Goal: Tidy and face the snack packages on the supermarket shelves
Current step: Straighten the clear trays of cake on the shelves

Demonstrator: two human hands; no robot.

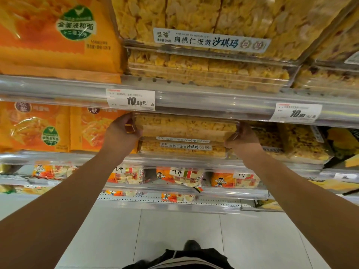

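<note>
Clear boxes [185, 127] of yellow pastry, orange bags [35, 129] with green round badges, white price tags [130, 100].

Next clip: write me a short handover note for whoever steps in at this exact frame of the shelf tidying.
Left hand grips the left end of the top clear snack box; right hand grips its right end.
The box sits on a stack of same boxes on the middle shelf, just under the price rail.
Done: the stacked boxes below show labels forward.
Left: seat and square the top box, then check the orange bags to the left.
</note>
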